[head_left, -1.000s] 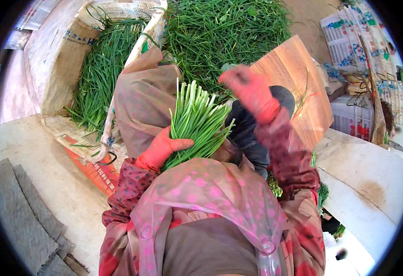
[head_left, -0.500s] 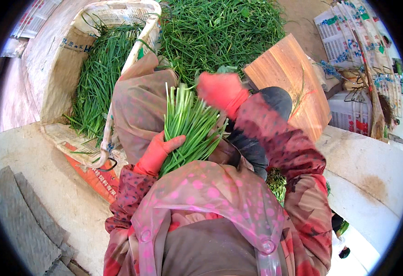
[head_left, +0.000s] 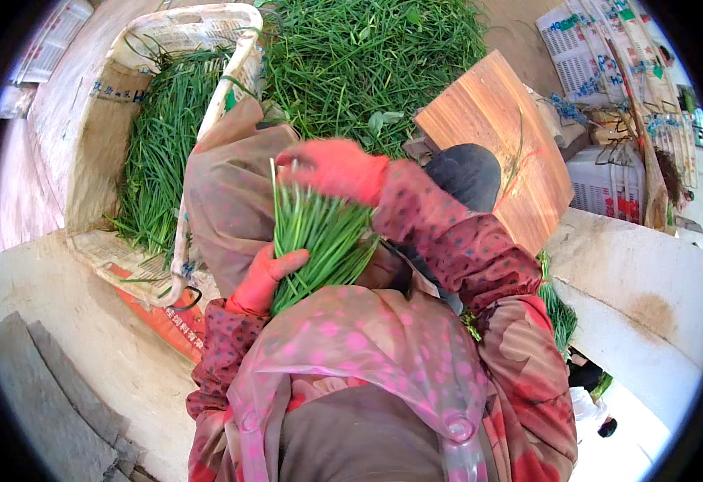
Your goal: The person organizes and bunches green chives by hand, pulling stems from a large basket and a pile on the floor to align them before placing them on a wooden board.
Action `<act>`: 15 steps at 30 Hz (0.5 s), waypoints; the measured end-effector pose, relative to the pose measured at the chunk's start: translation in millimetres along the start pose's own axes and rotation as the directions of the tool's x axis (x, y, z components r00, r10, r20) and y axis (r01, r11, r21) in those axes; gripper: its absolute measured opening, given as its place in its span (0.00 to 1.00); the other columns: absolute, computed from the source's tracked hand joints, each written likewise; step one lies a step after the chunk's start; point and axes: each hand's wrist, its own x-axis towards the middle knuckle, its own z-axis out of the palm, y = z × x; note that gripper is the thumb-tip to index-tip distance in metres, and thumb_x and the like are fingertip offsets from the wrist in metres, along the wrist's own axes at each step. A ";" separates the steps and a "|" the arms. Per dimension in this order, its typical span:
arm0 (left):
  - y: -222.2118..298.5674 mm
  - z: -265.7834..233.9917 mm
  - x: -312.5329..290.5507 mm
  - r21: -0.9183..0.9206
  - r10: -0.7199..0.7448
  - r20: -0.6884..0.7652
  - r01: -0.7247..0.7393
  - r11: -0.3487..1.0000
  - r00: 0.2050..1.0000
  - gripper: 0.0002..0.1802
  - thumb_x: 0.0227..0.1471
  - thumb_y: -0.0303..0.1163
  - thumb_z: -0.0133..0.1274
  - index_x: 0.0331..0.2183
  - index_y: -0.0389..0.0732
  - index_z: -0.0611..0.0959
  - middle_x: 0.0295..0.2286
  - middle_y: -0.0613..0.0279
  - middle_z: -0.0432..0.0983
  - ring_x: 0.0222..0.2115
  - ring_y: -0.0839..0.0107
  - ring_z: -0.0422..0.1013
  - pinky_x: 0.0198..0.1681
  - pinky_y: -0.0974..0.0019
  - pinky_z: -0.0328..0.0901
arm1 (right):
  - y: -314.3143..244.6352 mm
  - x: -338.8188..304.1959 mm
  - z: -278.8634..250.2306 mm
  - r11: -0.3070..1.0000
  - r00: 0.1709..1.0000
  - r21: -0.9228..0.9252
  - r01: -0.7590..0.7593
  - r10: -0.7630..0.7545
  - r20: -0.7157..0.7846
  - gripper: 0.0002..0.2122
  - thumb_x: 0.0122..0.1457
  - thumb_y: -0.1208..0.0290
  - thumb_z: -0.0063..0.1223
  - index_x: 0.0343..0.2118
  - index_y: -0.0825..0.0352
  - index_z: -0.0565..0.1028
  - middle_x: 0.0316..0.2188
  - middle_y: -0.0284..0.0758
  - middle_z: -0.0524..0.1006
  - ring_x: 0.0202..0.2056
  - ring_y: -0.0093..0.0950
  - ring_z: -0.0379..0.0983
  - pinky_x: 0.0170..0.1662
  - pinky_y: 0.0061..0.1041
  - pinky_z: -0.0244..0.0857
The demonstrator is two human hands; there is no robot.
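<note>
Biggest thing here is the heap of loose green chives (head_left: 376, 64) up at 12 o'clock, spreading across the top. Next to it at 10 o'clock there's a big pale woven sack (head_left: 86, 153) lying open with more long greens inside; it has small blue markings on its inner wall, and a flattened orange-red printed sack (head_left: 179, 321) pokes out from under it at 8 o'clock. A wooden board (head_left: 496, 145) leans at 2 o'clock, and past it at 1–2 o'clock sits a pile of white printed bags (head_left: 600, 48) with blue and red markings.

In the middle, over the lap, is the bunch of chives (head_left: 319, 237), cut ends pointing up. The left hand (head_left: 267, 277), in a red glove, has its fingers closed around the lower part of the bunch, thumb across the front. The right hand (head_left: 331, 169), also red-gloved, rests on the top ends, fingers curled down over the tips, touching them.
</note>
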 end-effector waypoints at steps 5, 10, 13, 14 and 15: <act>3.1 -6.4 0.2 -0.032 0.033 0.014 -0.033 0.999 0.999 0.28 0.49 0.36 0.55 0.50 0.34 0.70 0.41 0.59 0.74 0.38 0.71 0.72 0.44 0.66 0.67 | 58.3 -59.6 -53.9 0.791 0.867 0.431 -0.433 0.497 -0.040 0.26 0.60 0.49 0.42 0.50 0.69 0.69 0.44 0.40 0.74 0.41 0.29 0.73 0.41 0.29 0.68; -2.2 -6.0 5.3 0.019 -0.015 0.072 0.014 1.000 0.997 0.29 0.48 0.37 0.56 0.50 0.34 0.71 0.42 0.59 0.74 0.38 0.71 0.72 0.44 0.66 0.66 | 28.9 -104.1 -0.8 0.350 0.791 0.757 -0.552 0.507 0.342 0.26 0.60 0.48 0.42 0.50 0.67 0.70 0.42 0.36 0.74 0.36 0.25 0.72 0.36 0.27 0.68; -3.6 6.0 4.3 0.053 -0.031 0.037 0.030 0.998 0.999 0.29 0.48 0.37 0.56 0.50 0.34 0.70 0.42 0.58 0.73 0.39 0.70 0.71 0.44 0.66 0.66 | 42.5 -79.6 23.0 0.544 0.900 0.776 -0.318 0.430 0.066 0.22 0.60 0.48 0.41 0.39 0.64 0.78 0.22 0.28 0.73 0.22 0.19 0.65 0.25 0.19 0.58; -2.4 4.2 3.6 0.046 -0.044 0.064 0.041 0.998 0.997 0.30 0.47 0.37 0.56 0.50 0.34 0.70 0.42 0.58 0.73 0.39 0.70 0.71 0.44 0.66 0.66 | 41.6 -68.1 12.4 0.692 0.922 0.672 -0.265 0.385 -0.033 0.21 0.60 0.50 0.41 0.38 0.64 0.78 0.18 0.26 0.71 0.19 0.18 0.61 0.22 0.18 0.54; -0.8 2.5 2.4 0.039 -0.052 0.086 0.048 0.998 0.995 0.30 0.47 0.37 0.56 0.50 0.34 0.70 0.43 0.58 0.73 0.40 0.70 0.71 0.45 0.65 0.66 | 43.3 -59.9 -1.7 0.646 0.903 0.713 -0.274 0.428 -0.040 0.21 0.60 0.51 0.41 0.38 0.64 0.78 0.16 0.25 0.68 0.17 0.17 0.59 0.21 0.18 0.53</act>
